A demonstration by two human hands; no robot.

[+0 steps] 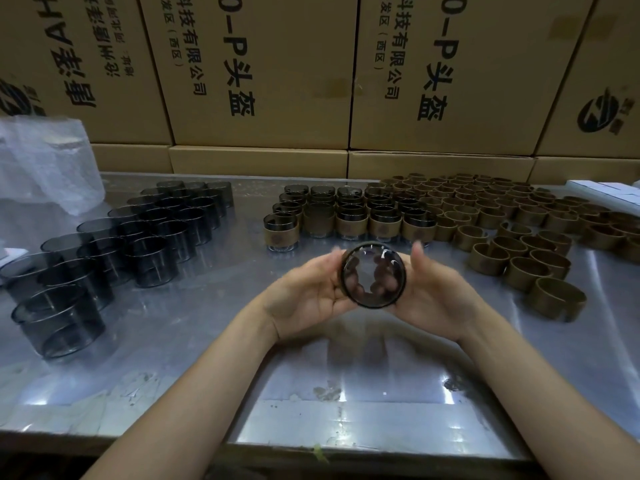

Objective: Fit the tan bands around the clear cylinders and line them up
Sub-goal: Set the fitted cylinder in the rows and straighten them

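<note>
I hold one smoky clear cylinder (373, 275) above the metal table, its round end facing me. My left hand (308, 292) cups its left side and my right hand (433, 289) cups its right side, fingers wrapped behind it. Whether a tan band sits on it is hidden by my hands. Bare cylinders (138, 230) stand in rows at the left. Banded cylinders (349, 216) stand in rows just beyond my hands. Loose tan bands (512, 220) cover the right side of the table.
The steel table (311, 393) has its front edge near me. Stacked cardboard boxes (263, 81) form a wall at the back. A crumpled plastic bag (45, 168) lies at the far left, and white flat items (602, 188) at the far right.
</note>
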